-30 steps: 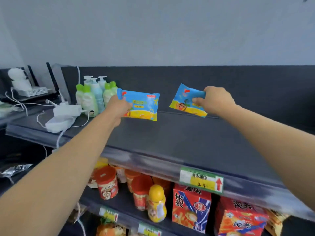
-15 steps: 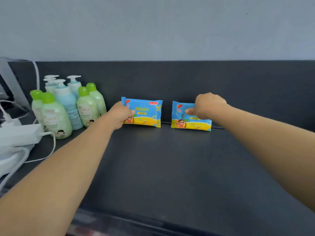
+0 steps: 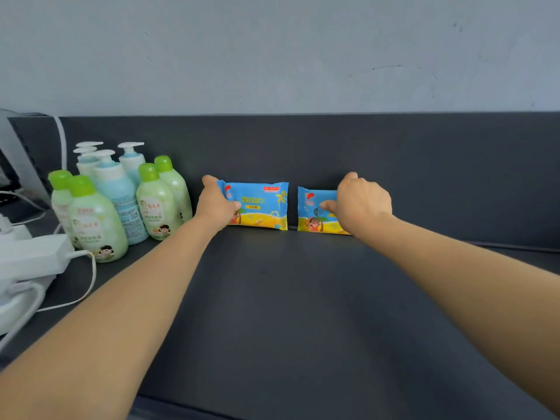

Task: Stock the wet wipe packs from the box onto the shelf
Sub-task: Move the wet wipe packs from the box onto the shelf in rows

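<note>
Head camera looks along a dark grey shelf (image 3: 288, 313) to its back panel (image 3: 333, 147). Toward twelve o'clock from the person, the left pack (image 3: 260, 207) and the right pack (image 3: 312, 212), both blue-and-yellow wet wipes, stand upright on their long edges at the foot of that panel. Whether they lean on it I cannot tell. The left hand (image 3: 216, 204) grips the left pack by its nine o'clock end, thumb pressed on the printed front and a fingertip showing above the top corner. The right hand (image 3: 362, 203) holds the right pack at its three o'clock end (thumb on the front, the other fingers hidden). The right pack sits at three o'clock of the left one, just beside it, a narrow gap between. At nine o'clock of the left hand stands a cluster of green-capped and pump-top bottles (image 3: 121, 207). At eight o'clock in the frame lies a white power strip (image 3: 33, 256), its cable (image 3: 91, 277) curling over the shelf.
</note>
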Demonstrator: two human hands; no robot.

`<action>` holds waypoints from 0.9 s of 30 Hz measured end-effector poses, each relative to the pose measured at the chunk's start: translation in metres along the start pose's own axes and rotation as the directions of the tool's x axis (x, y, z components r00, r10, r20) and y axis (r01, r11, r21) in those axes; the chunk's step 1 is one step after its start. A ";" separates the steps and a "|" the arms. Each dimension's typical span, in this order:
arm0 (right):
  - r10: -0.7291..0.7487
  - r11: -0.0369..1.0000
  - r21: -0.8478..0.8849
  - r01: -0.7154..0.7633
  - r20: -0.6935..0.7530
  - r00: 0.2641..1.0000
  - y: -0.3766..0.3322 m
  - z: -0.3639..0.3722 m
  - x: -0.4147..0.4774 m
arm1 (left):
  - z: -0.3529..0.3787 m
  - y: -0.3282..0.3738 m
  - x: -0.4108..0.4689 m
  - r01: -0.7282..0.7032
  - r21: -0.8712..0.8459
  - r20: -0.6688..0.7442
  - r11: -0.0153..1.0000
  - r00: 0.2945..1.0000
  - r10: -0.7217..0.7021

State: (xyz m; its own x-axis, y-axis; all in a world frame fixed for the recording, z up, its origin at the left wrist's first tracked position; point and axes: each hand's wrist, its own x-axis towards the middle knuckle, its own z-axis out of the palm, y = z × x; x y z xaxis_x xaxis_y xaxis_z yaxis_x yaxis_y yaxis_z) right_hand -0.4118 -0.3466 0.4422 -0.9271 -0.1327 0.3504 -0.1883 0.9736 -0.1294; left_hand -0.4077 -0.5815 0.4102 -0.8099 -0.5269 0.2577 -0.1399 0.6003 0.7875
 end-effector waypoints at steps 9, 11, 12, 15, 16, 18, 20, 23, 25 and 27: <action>-0.061 0.998 0.021 0.063 -0.098 0.993 0.002 0.011 -0.004 | -0.003 0.004 -0.012 0.012 0.088 0.019 0.996 1.000 -0.014; -0.068 0.997 0.012 0.070 -0.076 0.995 0.002 0.010 -0.008 | -0.004 0.010 -0.017 0.002 0.111 -0.012 0.994 1.000 -0.001; -0.072 0.997 0.016 0.073 -0.064 0.995 0.003 0.007 -0.011 | -0.005 0.013 -0.020 -0.006 0.122 -0.024 0.993 1.000 0.009; -0.085 0.996 0.029 0.086 -0.025 0.996 0.004 0.000 -0.018 | -0.008 0.017 -0.024 -0.012 0.163 -0.044 0.986 0.999 0.019; -0.087 0.996 0.031 0.088 -0.011 0.996 0.004 -0.002 -0.021 | -0.010 0.019 -0.026 -0.016 0.182 -0.051 0.983 0.998 0.026; -0.093 0.995 0.025 0.092 0.011 0.996 0.005 -0.006 -0.027 | -0.014 0.023 -0.032 -0.029 0.221 -0.065 0.975 0.997 0.044; -0.103 0.995 0.010 0.102 0.025 0.994 0.006 -0.010 -0.033 | -0.017 0.028 -0.040 -0.046 0.259 -0.076 0.965 0.995 0.068; -0.109 0.994 -0.004 0.109 0.037 0.993 0.008 -0.019 -0.043 | -0.024 0.039 -0.058 -0.084 0.286 -0.078 0.955 0.991 0.111; -0.105 0.994 0.003 0.105 0.043 0.994 0.010 -0.027 -0.052 | -0.030 0.048 -0.073 -0.131 0.287 -0.054 0.949 0.987 0.153; -0.110 0.994 0.021 0.109 0.051 0.993 0.013 -0.037 -0.063 | -0.033 0.060 -0.094 -0.200 0.263 -0.014 0.944 0.977 0.211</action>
State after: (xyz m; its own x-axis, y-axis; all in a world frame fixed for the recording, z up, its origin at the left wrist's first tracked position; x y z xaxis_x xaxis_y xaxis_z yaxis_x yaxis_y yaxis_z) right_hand -0.3440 -0.3187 0.4533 -0.9162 -0.2479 0.3148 -0.2945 0.9493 -0.1096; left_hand -0.3214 -0.5164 0.4515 -0.8134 -0.3969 0.4253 -0.1200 0.8298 0.5450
